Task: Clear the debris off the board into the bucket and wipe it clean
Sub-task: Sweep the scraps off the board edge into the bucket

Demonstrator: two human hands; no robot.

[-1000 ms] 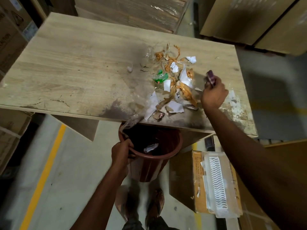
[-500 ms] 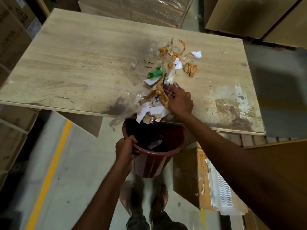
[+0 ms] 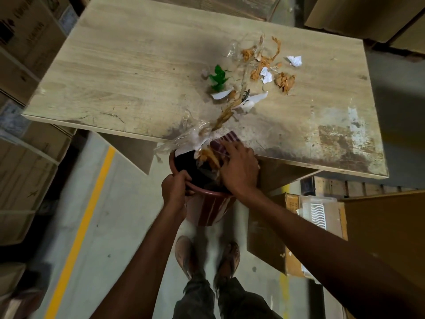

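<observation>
A pale wooden board (image 3: 138,72) lies flat with a stained front edge. Debris (image 3: 262,70) of orange scraps, white paper, clear film and a green piece (image 3: 218,79) trails from its middle toward the front edge. Just below that edge is a brown bucket (image 3: 209,210); my left hand (image 3: 174,189) grips its near rim. My right hand (image 3: 239,169) is over the bucket's mouth at the board's edge, pressing a striped maroon cloth (image 3: 226,140) against scraps that spill into the bucket.
Cardboard boxes (image 3: 25,42) are stacked at the left and behind the board. A box with a white plastic tray (image 3: 315,215) stands on the floor at the right. A yellow line (image 3: 85,217) runs along the concrete floor. My feet are under the bucket.
My right hand swept with the cloth from the board's right side down to the front edge, dragging scraps into the bucket. The left hand kept hold of the bucket rim.
</observation>
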